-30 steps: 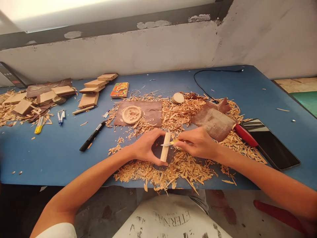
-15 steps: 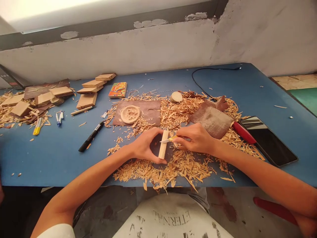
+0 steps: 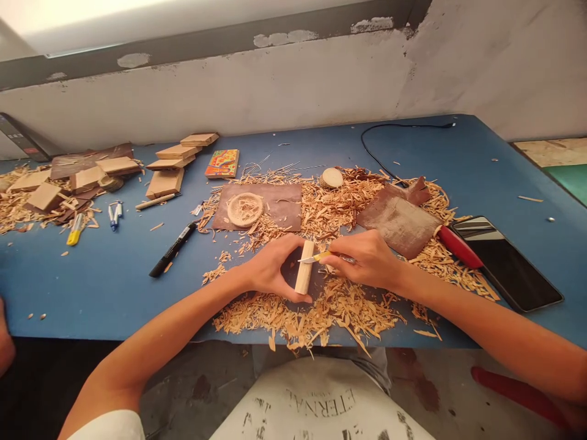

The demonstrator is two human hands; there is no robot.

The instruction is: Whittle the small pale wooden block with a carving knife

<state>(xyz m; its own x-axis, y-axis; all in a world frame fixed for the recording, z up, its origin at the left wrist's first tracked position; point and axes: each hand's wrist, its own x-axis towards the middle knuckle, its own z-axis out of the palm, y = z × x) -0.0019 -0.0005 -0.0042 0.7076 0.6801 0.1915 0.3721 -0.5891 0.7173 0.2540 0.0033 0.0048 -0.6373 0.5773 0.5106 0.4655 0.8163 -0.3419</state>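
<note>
My left hand (image 3: 275,269) grips a pale wood block (image 3: 304,275) by its two ends, between thumb and fingers. In my right hand (image 3: 364,256) is a craft knife (image 3: 321,256) with a yellow part near the blade. Its blade lies across the upper face of the block. Wood shavings (image 3: 316,324) are heaped under and around both hands. Behind my left hand, a round carved wood piece (image 3: 245,210) rests on a brown sandpaper sheet (image 3: 284,205). A small round wood slice (image 3: 332,178) sits on the shavings farther back.
To the left lie a black marker (image 3: 172,250), a yellow cutter (image 3: 76,230) and several wood blocks (image 3: 165,183). At right are worn sandpaper (image 3: 398,220), a red handle (image 3: 460,247) and a phone (image 3: 509,263). A black cable (image 3: 373,153) curves behind. Part of another person (image 3: 5,339) shows at the left edge.
The view has shifted slightly, so the table's things appear a little farther right. Both hands keep their hold, and the blade stays on the block.
</note>
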